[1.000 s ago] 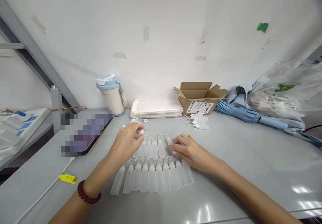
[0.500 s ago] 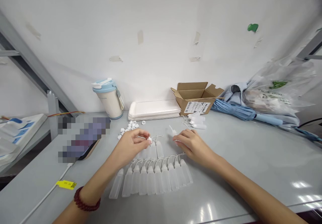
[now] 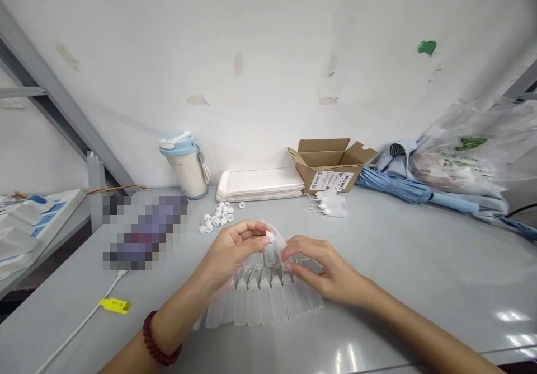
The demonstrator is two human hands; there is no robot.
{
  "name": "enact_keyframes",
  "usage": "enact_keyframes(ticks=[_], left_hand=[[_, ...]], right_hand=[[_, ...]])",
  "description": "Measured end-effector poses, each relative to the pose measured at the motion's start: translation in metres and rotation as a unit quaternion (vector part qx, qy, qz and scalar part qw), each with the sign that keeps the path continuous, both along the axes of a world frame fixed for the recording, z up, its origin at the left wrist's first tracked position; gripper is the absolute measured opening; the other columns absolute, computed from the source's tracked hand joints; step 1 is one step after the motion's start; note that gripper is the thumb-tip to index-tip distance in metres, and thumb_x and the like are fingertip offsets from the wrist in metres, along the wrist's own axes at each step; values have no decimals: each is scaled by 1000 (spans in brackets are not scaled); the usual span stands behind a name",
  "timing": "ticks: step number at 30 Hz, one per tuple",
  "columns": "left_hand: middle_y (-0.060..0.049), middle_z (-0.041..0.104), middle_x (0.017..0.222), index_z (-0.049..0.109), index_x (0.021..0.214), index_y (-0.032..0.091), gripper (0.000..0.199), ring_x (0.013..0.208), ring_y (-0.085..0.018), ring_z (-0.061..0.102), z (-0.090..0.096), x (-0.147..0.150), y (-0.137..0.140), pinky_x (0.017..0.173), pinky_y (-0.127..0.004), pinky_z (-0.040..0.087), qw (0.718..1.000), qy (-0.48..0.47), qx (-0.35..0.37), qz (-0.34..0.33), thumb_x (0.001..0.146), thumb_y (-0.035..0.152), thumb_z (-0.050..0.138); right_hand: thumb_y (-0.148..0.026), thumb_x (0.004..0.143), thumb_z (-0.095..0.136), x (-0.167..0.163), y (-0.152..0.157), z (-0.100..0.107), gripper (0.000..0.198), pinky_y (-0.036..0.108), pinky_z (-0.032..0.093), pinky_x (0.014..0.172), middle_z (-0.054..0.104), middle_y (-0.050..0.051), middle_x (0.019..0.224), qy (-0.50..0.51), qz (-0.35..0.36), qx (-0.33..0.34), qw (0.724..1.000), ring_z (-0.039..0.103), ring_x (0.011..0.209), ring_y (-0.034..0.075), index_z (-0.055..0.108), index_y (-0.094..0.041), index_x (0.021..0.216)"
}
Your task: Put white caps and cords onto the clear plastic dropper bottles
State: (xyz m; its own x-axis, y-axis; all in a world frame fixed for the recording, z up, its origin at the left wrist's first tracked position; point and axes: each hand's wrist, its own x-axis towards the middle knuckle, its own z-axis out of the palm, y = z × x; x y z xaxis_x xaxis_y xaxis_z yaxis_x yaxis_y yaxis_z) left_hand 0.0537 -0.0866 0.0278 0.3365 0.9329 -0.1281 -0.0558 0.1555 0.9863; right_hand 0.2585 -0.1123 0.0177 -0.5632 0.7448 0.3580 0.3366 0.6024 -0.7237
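Note:
My left hand [image 3: 243, 245] pinches a small white cap [image 3: 271, 236] between thumb and fingertips. Close beside it, my right hand [image 3: 316, 265] grips a translucent squeeze bottle [image 3: 279, 244], held tilted, with a thin curved tube at its top. The cap is right by the bottle's upper end; whether they touch I cannot tell. Beneath my hands lies a row of similar bottles [image 3: 264, 304] with bent thin tubes, partly covered by my hands. A shorter row behind it is mostly hidden. Loose white caps [image 3: 218, 216] are scattered beyond my left hand.
Several more bottles [image 3: 333, 203] lie in front of an open cardboard box [image 3: 331, 179]. A stack of white trays [image 3: 262, 185] stands against the wall, beside a blue-lidded cup [image 3: 184, 167]. A folded blue umbrella [image 3: 392, 185] is at right, a blurred-out object [image 3: 146, 234] with a cable at left.
My hands have come together over the bottle rows. The left moved right with the cap; the right moved slightly down, and its bottle now stands closer to the cap.

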Motion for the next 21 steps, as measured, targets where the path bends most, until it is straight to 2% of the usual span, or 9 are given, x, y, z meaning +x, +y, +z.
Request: enact_keyframes(ticks=[13, 21], left_hand=[[-3, 64, 88, 63, 85, 16, 22, 78, -13, 57, 1, 4, -5, 78, -26, 44, 999, -2, -35, 17, 69, 29, 72], [-4, 64, 90, 63, 87, 17, 21, 85, -16, 59, 1, 3, -7, 80, -27, 45, 1000, 22, -5, -17, 71, 30, 69]], right_hand=[[-15, 86, 49, 0, -2, 2, 11, 26, 46, 75, 63, 3, 88, 3, 17, -78, 997, 57, 79, 13, 59, -18, 89], [-17, 86, 48, -1, -3, -1, 11, 26, 45, 69, 62, 2, 85, 5, 15, -85, 996, 54, 73, 12, 59, -18, 87]])
